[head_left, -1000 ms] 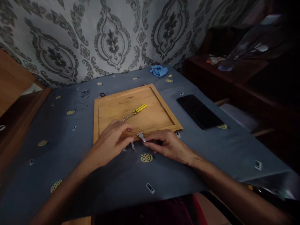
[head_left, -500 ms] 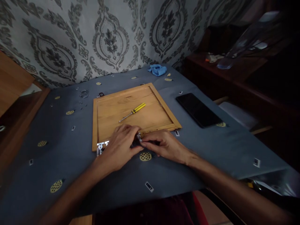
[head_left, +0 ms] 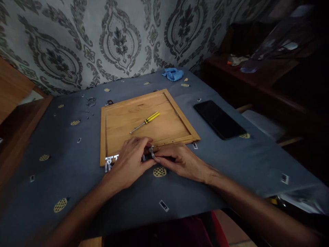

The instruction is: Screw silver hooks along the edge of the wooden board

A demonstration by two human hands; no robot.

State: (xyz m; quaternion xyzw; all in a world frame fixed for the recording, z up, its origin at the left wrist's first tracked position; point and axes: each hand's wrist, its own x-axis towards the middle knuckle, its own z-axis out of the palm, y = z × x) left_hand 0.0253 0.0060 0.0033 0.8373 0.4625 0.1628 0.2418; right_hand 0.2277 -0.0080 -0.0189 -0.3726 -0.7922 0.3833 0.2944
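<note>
A wooden cabinet door panel [head_left: 120, 120] lies flat on the blue-grey tablecloth [head_left: 77, 178]. A small yellow-handled screwdriver [head_left: 145, 121] rests on the panel. At the panel's near edge my left hand [head_left: 131, 161] and my right hand [head_left: 180, 161] meet around a small metal hinge [head_left: 151, 152], fingers of both pinched on it. A second metal hinge [head_left: 110, 161] sits at the panel's near left corner, just left of my left hand.
A black phone [head_left: 218, 118] lies right of the panel. A blue cloth [head_left: 173, 73] sits at the far edge by the patterned wall. Small metal parts [head_left: 90, 102] lie at the far left. Dark wooden furniture [head_left: 257, 79] stands to the right.
My left hand slid right along the panel's near edge to meet my right hand at the hinge, uncovering the hinge at the left corner. The right hand has barely moved.
</note>
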